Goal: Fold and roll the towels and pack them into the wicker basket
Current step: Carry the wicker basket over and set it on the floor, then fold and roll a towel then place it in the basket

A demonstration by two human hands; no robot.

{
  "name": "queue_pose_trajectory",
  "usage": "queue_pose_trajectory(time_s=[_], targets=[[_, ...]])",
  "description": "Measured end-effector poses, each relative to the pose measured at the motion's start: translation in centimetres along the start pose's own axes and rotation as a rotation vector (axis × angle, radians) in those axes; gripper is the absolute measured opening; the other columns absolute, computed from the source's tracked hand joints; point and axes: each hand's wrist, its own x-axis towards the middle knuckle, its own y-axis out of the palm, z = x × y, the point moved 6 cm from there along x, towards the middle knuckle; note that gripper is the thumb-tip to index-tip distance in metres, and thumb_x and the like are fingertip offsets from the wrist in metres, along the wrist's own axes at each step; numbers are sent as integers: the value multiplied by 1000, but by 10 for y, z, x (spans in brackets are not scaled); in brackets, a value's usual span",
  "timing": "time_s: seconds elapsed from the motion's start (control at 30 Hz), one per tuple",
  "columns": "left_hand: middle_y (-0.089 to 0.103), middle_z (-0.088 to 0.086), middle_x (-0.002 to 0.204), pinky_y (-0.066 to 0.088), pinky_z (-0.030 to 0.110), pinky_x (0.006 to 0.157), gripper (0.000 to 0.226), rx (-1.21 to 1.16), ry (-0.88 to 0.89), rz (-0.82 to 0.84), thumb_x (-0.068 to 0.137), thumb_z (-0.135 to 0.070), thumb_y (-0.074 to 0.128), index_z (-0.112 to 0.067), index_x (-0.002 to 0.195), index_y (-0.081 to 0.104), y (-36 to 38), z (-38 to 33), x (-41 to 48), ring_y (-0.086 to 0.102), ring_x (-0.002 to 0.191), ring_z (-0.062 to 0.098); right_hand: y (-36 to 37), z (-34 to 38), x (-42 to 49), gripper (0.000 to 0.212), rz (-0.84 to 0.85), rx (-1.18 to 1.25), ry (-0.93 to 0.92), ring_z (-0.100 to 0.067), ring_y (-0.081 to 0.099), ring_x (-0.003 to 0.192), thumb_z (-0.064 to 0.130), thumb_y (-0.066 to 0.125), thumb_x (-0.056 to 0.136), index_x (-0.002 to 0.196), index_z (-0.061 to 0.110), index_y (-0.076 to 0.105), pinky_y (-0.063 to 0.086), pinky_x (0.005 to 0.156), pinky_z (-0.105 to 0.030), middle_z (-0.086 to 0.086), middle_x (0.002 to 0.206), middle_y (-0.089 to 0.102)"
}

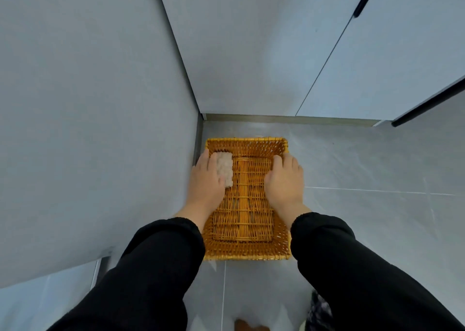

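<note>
Our left hand [205,179] reaches into the upper left corner of the wicker basket [246,251] at the middle of the frame. Its fingers [209,160] and thumb are curled round a rolled towel [225,165], pale and nubby, lying along the basket's left wall. Our right hand [284,182] lies palm down over the basket's right wall; we cannot tell whether its fingers grasp the wicker. The basket sits on the grey tiled floor [364,167], just beside the wall [88,129] on the left.
</note>
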Motion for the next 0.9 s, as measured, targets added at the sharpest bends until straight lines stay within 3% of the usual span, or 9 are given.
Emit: queue_pose_trajectory(time_s=[0.23,0.47,0.7,0.83,0.9], targets=[[4,7,160,7,38,119,57,107,124,-44,101,-27,34,-12,151,13,-164,-89,-43,3,148,20,-180,58,-15,37,30,8,-141,-32,38,129,18,40,95,128,3,48,29,110,-40,-17,137,44],[-2,6,161,5,40,120,59,209,177,-104,101,-27,34,-13,152,10,-326,-165,-98,-3,148,21,-360,117,-45,45,-90,-10,-242,-31,26,138,21,36,97,139,5,36,22,115,-42,-16,148,31],[1,8,160,7,42,119,62,295,217,-186,99,-25,40,-11,152,11,-398,-200,-150,1,148,23,-455,128,-74,50,-198,28,-423,-32,26,141,20,44,95,141,4,37,21,116,-45,-18,152,30],[0,7,160,5,41,119,66,377,176,-326,98,-31,40,-11,152,9,-427,-218,-205,0,148,23,-505,137,-105,57,-225,88,-556,-31,14,146,26,39,97,149,7,23,12,118,-45,-15,158,16],[6,10,160,13,45,118,65,431,142,-434,96,-33,38,-10,152,12,-447,-225,-251,5,147,24,-533,151,-134,58,-234,135,-696,-29,12,146,27,37,98,150,7,21,9,118,-43,-14,158,14]])
